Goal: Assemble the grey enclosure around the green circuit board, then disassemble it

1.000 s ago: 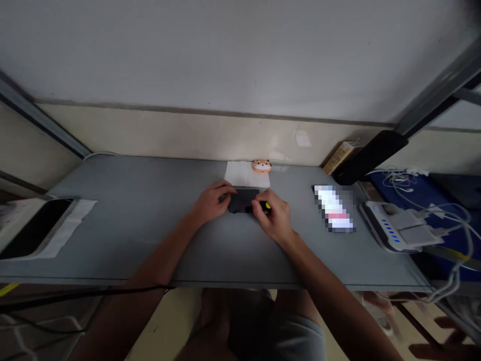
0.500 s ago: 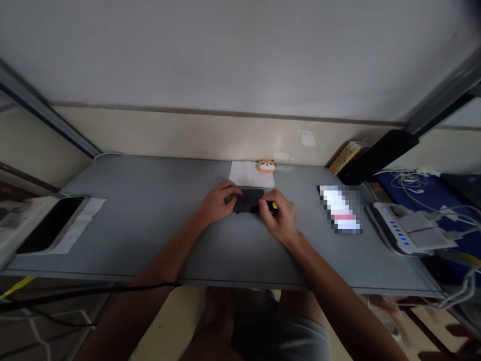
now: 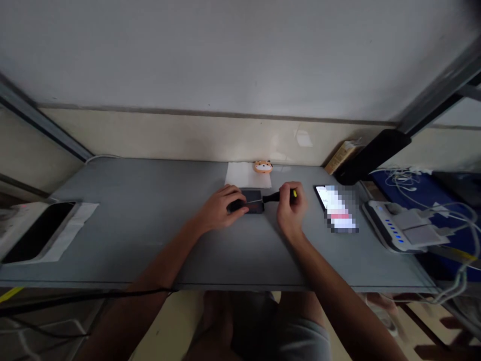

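Note:
A small dark flat device [image 3: 254, 202] lies on the grey table [image 3: 150, 220] near the middle. My left hand [image 3: 220, 208] rests on its left end, fingers curled over it and holding it down. My right hand [image 3: 290, 206] is closed round a screwdriver [image 3: 276, 197] with a black and yellow handle. Its thin shaft points left and reaches the device's top.
Behind the device lie a white sheet [image 3: 240, 175] and a small orange animal-shaped item [image 3: 262, 166]. A lit phone [image 3: 336, 206] lies to the right, then a white charger [image 3: 391, 225] with cables. A dark phone [image 3: 35, 231] rests on white cloth at far left.
My right hand has drawn back to the right from the device, so the screwdriver's shaft now shows. The left hand stays on the device.

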`<action>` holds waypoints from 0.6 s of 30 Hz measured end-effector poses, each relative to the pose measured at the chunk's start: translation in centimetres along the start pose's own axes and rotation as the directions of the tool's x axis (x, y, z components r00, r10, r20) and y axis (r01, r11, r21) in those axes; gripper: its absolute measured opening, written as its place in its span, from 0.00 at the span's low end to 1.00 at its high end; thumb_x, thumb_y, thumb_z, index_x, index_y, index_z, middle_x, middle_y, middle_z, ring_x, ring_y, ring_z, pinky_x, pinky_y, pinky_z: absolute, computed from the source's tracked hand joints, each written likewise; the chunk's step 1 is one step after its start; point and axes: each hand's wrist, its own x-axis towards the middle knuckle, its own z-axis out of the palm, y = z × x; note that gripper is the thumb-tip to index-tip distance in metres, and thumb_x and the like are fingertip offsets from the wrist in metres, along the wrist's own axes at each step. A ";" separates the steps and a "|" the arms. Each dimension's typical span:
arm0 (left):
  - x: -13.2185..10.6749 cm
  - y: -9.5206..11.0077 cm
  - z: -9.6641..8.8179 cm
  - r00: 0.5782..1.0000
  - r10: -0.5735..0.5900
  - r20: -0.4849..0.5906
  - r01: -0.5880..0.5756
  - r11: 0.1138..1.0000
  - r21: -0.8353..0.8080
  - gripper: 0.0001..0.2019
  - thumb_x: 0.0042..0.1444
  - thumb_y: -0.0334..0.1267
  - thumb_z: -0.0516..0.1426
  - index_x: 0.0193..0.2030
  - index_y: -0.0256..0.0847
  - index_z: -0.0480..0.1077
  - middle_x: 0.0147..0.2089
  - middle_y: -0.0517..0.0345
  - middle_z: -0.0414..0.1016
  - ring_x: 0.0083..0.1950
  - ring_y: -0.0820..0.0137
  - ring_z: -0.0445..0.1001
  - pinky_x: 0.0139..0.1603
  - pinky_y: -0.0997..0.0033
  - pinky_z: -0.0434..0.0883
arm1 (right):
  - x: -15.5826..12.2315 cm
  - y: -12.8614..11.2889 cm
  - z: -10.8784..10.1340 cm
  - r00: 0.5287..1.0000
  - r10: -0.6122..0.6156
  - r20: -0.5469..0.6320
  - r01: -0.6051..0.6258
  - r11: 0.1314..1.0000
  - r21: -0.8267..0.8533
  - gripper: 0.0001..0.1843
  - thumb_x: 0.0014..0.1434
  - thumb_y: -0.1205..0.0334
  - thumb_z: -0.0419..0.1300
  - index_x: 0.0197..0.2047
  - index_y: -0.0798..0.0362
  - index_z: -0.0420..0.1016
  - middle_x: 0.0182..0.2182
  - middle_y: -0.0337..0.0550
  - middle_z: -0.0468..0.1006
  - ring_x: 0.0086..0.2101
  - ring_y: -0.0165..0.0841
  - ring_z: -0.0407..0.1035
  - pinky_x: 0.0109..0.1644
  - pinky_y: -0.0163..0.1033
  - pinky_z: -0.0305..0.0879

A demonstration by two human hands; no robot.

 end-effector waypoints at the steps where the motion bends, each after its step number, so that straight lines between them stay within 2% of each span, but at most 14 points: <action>1: 0.0 -0.2 0.2 1.000 -0.006 -0.010 0.006 1.000 0.004 0.06 0.67 0.40 0.59 0.44 0.42 0.76 0.45 0.51 0.77 0.50 0.61 0.76 0.55 0.57 0.75 | 0.1 0.1 0.0 0.999 0.028 -0.021 -0.028 1.000 -0.008 0.18 0.71 0.47 0.54 0.32 0.49 0.66 0.25 0.34 0.68 0.27 0.30 0.63 0.33 0.36 0.60; 7: -0.2 -1.7 1.2 0.997 -0.044 -0.055 0.044 0.999 -0.003 0.09 0.71 0.39 0.57 0.40 0.43 0.77 0.41 0.55 0.77 0.45 0.65 0.76 0.52 0.61 0.75 | 0.4 0.2 0.2 0.992 0.118 -0.044 -0.118 0.993 0.008 0.18 0.68 0.46 0.55 0.31 0.49 0.65 0.25 0.34 0.67 0.28 0.30 0.62 0.33 0.36 0.60; 11: -0.1 -2.4 0.8 0.986 -0.155 -0.064 0.154 0.988 -0.027 0.10 0.70 0.42 0.59 0.37 0.45 0.79 0.39 0.57 0.77 0.43 0.66 0.76 0.50 0.64 0.76 | 0.8 0.7 0.3 0.976 0.199 -0.090 -0.198 0.980 0.029 0.18 0.66 0.44 0.54 0.31 0.48 0.64 0.25 0.34 0.67 0.29 0.31 0.62 0.34 0.36 0.60; 14: 0.4 -3.4 0.1 0.972 -0.221 -0.073 0.219 0.975 -0.035 0.12 0.68 0.45 0.59 0.36 0.45 0.80 0.37 0.56 0.77 0.42 0.65 0.76 0.46 0.64 0.76 | 1.4 1.6 0.3 0.941 0.301 -0.154 -0.296 0.954 0.056 0.19 0.64 0.43 0.54 0.30 0.48 0.64 0.25 0.34 0.65 0.29 0.31 0.61 0.33 0.37 0.60; 18: 2.6 -5.8 -0.4 0.952 -0.292 -0.097 0.293 0.956 0.002 0.14 0.66 0.49 0.60 0.34 0.45 0.81 0.34 0.56 0.77 0.38 0.65 0.74 0.40 0.66 0.74 | 2.3 3.6 -0.1 0.874 0.437 -0.213 -0.426 0.899 0.098 0.21 0.61 0.39 0.53 0.30 0.48 0.63 0.24 0.32 0.62 0.27 0.30 0.59 0.31 0.36 0.59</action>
